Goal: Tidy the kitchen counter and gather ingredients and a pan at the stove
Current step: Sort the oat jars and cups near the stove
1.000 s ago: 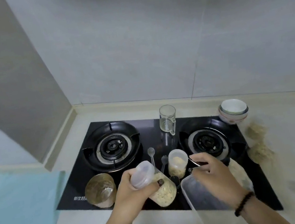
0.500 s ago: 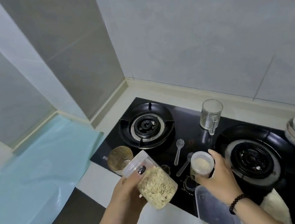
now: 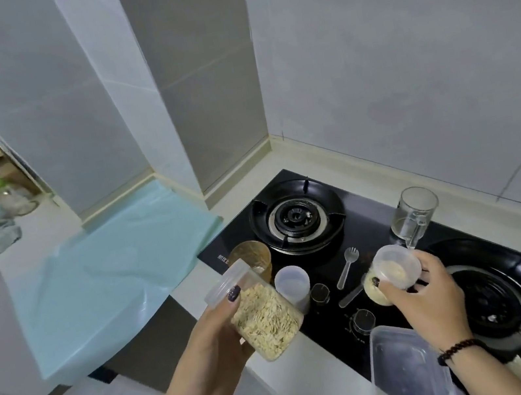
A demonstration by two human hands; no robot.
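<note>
Our left hand (image 3: 214, 339) grips the tilted oat jar (image 3: 258, 318) off the desk's front edge. Our right hand (image 3: 423, 294) grips the small jar (image 3: 392, 273) over the stove (image 3: 381, 246), nearer it.

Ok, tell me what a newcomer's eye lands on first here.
The left hand holds a tilted clear jar of oats just off the black gas stove. The right hand grips a smaller lidded jar over the stove's front, near an empty glass mug.
</note>
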